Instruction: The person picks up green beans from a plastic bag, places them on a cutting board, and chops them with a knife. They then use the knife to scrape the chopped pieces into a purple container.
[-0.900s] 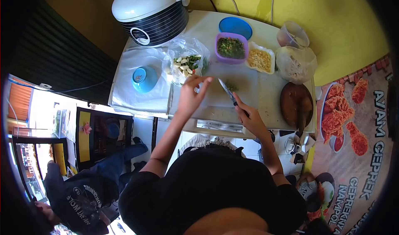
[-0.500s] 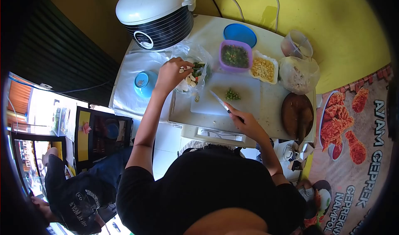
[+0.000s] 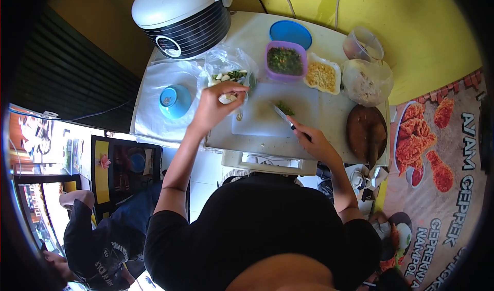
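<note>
Landmark: cutting board (image 3: pixel 257 125), pale and translucent, flat on the table (image 3: pixel 329 147).

Right hand (image 3: pixel 313 140): closed around the handle of the knife (image 3: pixel 282 114), over the board's right part. The blade points up and to the left, its tip beside the chopped greens (image 3: pixel 285 107) lying on the board.

Left hand (image 3: pixel 218 107): at the board's left side, over the clear plastic bag (image 3: pixel 249 67) of peeled cloves (image 3: pixel 225 77) and green pieces. Its fingers are bent toward the thumb, moderately narrow; whether they pinch anything, cannot tell.

Around the board: purple tub (image 3: pixel 284 77) of chopped greens at its far side, blue lid (image 3: pixel 290 33) beyond that. White tray (image 3: pixel 336 87) of pale yellow chopped pieces at its far right corner; tied plastic bag (image 3: pixel 368 80) farther right. Brown stone-like mortar (image 3: pixel 358 131) well to its right, with a pestle (image 3: pixel 378 136) in it. Upturned blue bowl (image 3: pixel 175 101) well to its left; rice cooker (image 3: pixel 188 28) beyond, at far left.
</note>
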Motion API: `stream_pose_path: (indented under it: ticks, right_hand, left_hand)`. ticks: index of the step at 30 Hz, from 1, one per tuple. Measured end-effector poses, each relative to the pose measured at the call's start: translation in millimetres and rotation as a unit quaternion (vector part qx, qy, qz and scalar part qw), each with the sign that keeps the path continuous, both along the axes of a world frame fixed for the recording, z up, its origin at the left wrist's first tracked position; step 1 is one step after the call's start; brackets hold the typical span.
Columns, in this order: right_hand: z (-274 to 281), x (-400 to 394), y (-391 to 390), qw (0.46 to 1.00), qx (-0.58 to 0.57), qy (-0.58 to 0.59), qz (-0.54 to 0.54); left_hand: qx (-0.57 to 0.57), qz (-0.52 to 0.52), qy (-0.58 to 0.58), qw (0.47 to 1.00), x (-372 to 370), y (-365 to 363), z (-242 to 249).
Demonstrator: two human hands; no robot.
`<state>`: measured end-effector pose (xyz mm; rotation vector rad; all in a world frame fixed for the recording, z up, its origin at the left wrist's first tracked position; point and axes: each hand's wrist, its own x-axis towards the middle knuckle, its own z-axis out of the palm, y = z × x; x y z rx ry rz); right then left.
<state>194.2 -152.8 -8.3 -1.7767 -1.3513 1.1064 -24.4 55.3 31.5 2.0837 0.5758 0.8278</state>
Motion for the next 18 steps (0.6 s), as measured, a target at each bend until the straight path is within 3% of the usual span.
stream_pose_path:
  ticks: [5, 8, 10, 18]
  right_hand:
    - [-15.4, -8.7, 0.3, 0.997, 0.075, 0.004, -0.025]
    - [-19.4, -11.9, -3.2, 0.994, 0.100, 0.005, -0.036]
    - [-9.6, -13.5, -6.4, 0.997, 0.067, 0.005, -0.041]
    - [-8.0, -21.8, -15.9, 0.997, 0.050, -0.001, -0.059]
  left_hand:
    - [-0.098, -0.057, -0.054, 0.992, 27.7, -51.3, -57.4]
    - [-0.051, -0.018, 0.043, 0.998, 29.8, -63.9, -67.3]
    - [0.083, 0.020, 0.034, 0.996, 28.1, -66.5, -69.2]
    - [0.077, 0.055, 0.033, 0.995, 25.9, -68.6, -79.1]
